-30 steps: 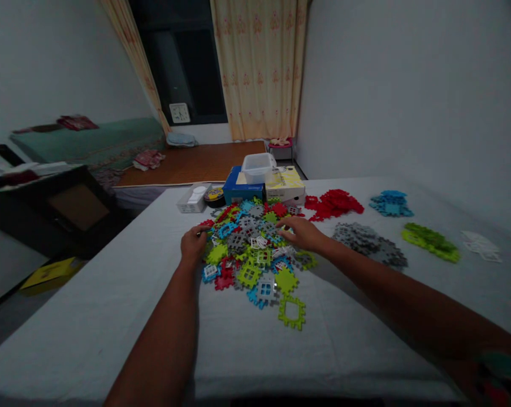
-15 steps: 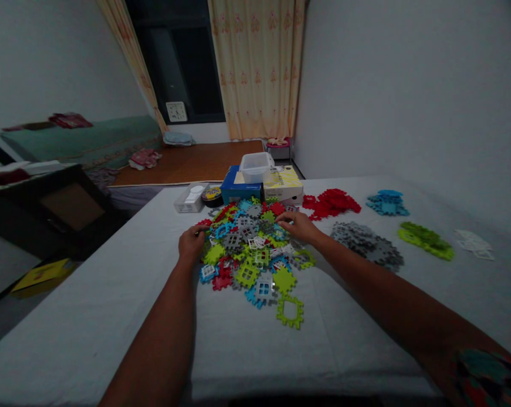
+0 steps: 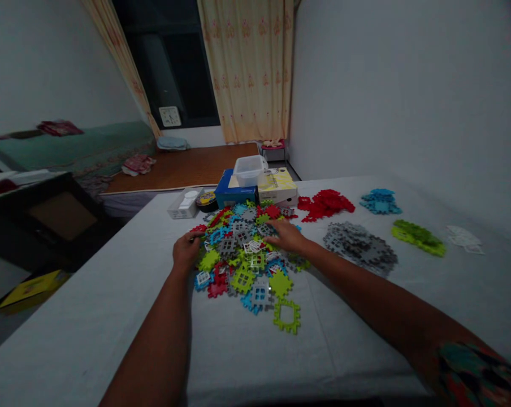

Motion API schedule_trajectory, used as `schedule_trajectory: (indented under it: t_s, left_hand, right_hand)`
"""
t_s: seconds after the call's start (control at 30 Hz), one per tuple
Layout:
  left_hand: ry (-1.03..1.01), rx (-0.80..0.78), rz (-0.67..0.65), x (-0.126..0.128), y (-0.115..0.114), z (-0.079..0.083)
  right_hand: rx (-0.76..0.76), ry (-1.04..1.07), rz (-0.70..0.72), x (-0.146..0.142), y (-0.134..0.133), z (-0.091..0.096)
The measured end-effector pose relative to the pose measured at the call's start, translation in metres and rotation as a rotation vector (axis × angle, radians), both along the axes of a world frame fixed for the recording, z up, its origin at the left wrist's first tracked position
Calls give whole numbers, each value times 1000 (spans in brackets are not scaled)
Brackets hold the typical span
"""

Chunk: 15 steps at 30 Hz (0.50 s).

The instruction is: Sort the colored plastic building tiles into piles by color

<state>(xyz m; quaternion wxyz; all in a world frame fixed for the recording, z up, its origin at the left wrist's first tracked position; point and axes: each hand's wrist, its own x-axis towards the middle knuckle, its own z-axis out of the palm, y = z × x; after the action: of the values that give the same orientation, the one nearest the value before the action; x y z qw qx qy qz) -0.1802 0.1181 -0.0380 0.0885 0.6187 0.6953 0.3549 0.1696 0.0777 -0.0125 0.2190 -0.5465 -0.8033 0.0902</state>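
A heap of mixed interlocking plastic tiles [image 3: 242, 280] in green, red, blue, grey and white covers the middle of the table. At the heap's left edge is my left hand [image 3: 186, 252], its fingers curled; anything they hold is too small to make out. My right hand [image 3: 286, 236] reaches over the heap's right side, thumb and forefinger apart beside a grey window tile [image 3: 264, 229]. Closest to me, a green square frame tile [image 3: 286, 316] lies flat below the heap.
To the right lie single-colour piles: red tiles [image 3: 327, 204], grey tiles [image 3: 359, 247], blue tiles [image 3: 381, 201], green tiles [image 3: 419, 237] and white pieces [image 3: 465, 239]. Behind the heap stand a blue box [image 3: 236, 195], a yellow-white box [image 3: 278, 186], a clear tub [image 3: 250, 170] and a round tin [image 3: 207, 200].
My right hand has moved left and slightly down into the heap, with its thumb and forefinger wider apart. My left hand stays at the left edge. The whole view has shifted slightly.
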Motion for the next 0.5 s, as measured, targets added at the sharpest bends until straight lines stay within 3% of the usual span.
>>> schedule_trajectory:
  t_s: [0.1, 0.3, 0.4, 0.5]
  left_hand:
    - [-19, 10, -6, -1, 3, -2]
    - [6, -45, 15, 1, -1, 5]
    - [25, -67, 41, 1, -3, 8]
    - [29, -63, 48, -1, -1, 8]
  right_hand:
    - [-14, -21, -22, -6, 2, 0]
    - [128, 73, -18, -8, -5, 8]
    - [153, 179, 51, 9, -13, 22]
    - [154, 279, 29, 50, -19, 35]
